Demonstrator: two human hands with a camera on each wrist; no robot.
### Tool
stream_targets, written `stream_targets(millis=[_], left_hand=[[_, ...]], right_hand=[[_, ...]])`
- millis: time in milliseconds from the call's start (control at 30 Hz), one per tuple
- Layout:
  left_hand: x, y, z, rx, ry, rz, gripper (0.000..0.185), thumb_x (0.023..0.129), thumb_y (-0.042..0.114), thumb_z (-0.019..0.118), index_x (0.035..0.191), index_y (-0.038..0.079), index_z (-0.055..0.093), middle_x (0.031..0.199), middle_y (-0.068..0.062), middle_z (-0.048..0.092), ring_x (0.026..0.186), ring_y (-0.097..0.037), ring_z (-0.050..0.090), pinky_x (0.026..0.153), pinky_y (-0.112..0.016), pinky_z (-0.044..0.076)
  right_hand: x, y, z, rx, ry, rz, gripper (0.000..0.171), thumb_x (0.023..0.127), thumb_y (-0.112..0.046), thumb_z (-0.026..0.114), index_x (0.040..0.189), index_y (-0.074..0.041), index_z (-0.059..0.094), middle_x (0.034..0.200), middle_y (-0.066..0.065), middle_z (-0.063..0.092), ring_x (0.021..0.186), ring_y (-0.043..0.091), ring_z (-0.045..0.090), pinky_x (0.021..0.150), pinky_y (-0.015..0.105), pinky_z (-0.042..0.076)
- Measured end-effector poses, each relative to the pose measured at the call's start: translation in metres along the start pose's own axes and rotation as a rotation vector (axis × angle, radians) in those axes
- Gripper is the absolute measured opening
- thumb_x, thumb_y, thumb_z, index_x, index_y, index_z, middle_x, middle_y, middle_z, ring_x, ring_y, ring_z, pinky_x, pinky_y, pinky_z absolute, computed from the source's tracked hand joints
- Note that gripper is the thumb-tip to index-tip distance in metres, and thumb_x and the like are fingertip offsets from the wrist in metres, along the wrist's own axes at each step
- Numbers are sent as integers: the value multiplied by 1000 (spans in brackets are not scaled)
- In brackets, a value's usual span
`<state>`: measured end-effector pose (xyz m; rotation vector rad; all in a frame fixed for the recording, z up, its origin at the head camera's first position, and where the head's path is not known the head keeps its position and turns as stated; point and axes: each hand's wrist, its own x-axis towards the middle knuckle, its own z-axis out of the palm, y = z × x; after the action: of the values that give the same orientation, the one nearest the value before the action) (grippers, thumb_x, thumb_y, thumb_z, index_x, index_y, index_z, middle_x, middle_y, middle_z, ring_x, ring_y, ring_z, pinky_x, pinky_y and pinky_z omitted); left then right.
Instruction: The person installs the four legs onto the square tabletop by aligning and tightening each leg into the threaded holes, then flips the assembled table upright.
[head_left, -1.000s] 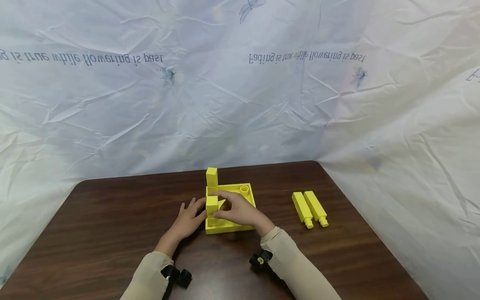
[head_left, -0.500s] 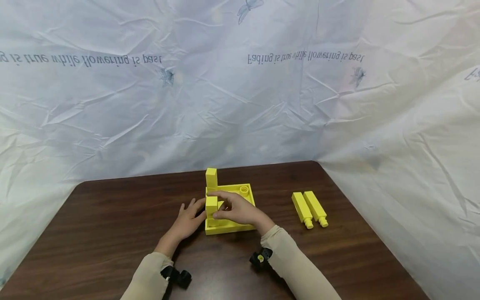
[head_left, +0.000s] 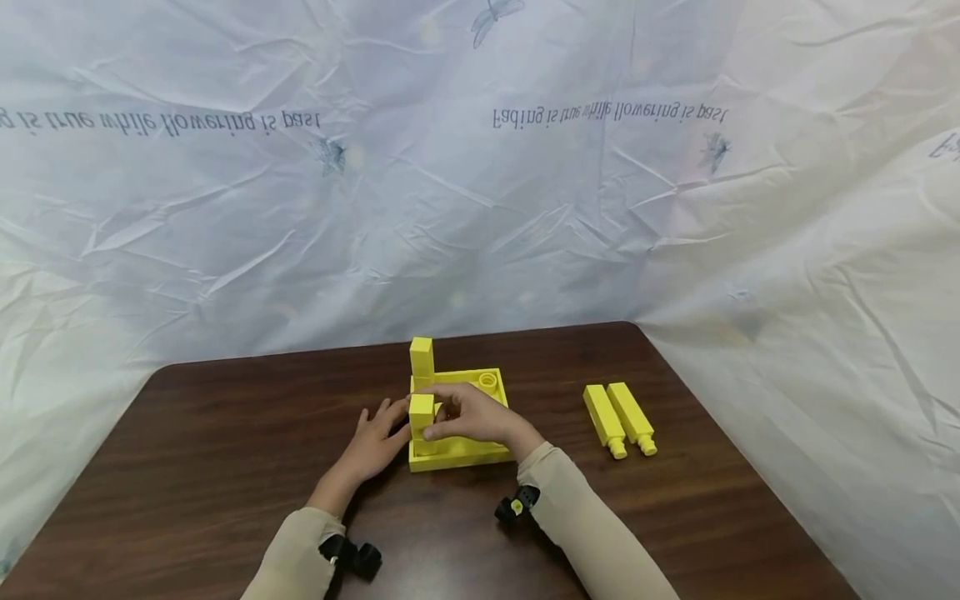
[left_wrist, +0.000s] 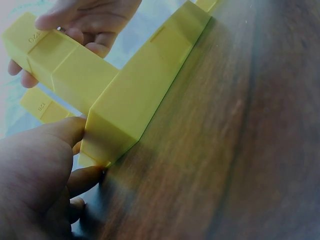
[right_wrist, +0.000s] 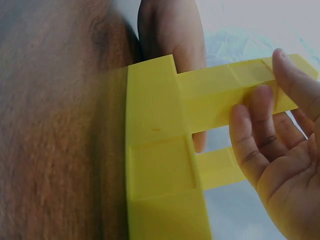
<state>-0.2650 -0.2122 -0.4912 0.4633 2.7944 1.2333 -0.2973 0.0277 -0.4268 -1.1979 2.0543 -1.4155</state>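
Note:
A shallow yellow square tray-like base (head_left: 457,457) lies on the table. Upright at its front-left corner stands a yellow square post (head_left: 422,407), with "120" marked on it in the left wrist view. My right hand (head_left: 480,415) grips this post near its top, thumb on the near side and fingers round behind. At the base's left wall, my left hand (head_left: 375,437) rests with fingers spread, its fingertips against the wall by the corner (left_wrist: 107,137). A second yellow post (head_left: 422,358) stands at the back-left corner. A round threaded socket (head_left: 487,382) shows at the back-right corner.
Two more yellow square posts (head_left: 602,417) (head_left: 632,414) lie side by side right of the base, their threaded ends toward me. The dark wooden table (head_left: 225,467) ends at a rounded far edge, with a pale printed sheet (head_left: 420,208) hanging behind it.
My right hand has turned slightly around the front post, its wrist shifting a little. The left hand, the base and the loose posts look almost the same.

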Motion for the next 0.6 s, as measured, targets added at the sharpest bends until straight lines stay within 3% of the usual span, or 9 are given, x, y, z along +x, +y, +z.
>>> stream_targets(millis=[100, 200, 333, 467, 600], left_hand=[[1, 1, 0, -5, 0, -3, 67, 113, 46, 48, 166, 9, 34, 165, -22, 39, 160, -47, 6, 121, -70, -13], [0, 2, -1, -5, -6, -25, 67, 113, 46, 49, 166, 8, 35, 166, -23, 36, 160, -46, 6, 122, -70, -12], [0, 2, -1, 0, -11, -47, 66, 113, 46, 48, 165, 7, 36, 167, -24, 33, 160, -46, 6, 123, -70, -10], [0, 1, -1, 5, -11, -51, 69, 113, 49, 48, 166, 8, 34, 168, -24, 31, 160, -46, 5, 123, -70, -5], [0, 0, -1, 20, -10, -60, 71, 112, 51, 48, 167, 9, 33, 169, -25, 28, 160, -47, 5, 123, -72, 0]], right_hand=[[2, 2, -1, -28, 17, -6, 58, 99, -7, 76, 152, 0, 53, 113, 5, 67, 89, 18, 64, 78, 30, 57], [3, 4, -1, -32, 18, -6, 58, 99, -7, 76, 152, 0, 53, 122, 5, 65, 102, 11, 61, 86, 30, 57], [5, 5, 0, 23, -9, -14, 57, 99, -3, 74, 150, 4, 50, 134, 11, 62, 120, 14, 62, 98, 35, 57], [5, 5, 0, 63, -34, -20, 56, 100, -1, 72, 151, 5, 48, 135, 13, 61, 124, 17, 64, 103, 35, 55], [6, 5, 0, 96, -71, -19, 55, 102, -1, 69, 151, 5, 45, 133, 12, 60, 121, 16, 65, 100, 35, 56]])
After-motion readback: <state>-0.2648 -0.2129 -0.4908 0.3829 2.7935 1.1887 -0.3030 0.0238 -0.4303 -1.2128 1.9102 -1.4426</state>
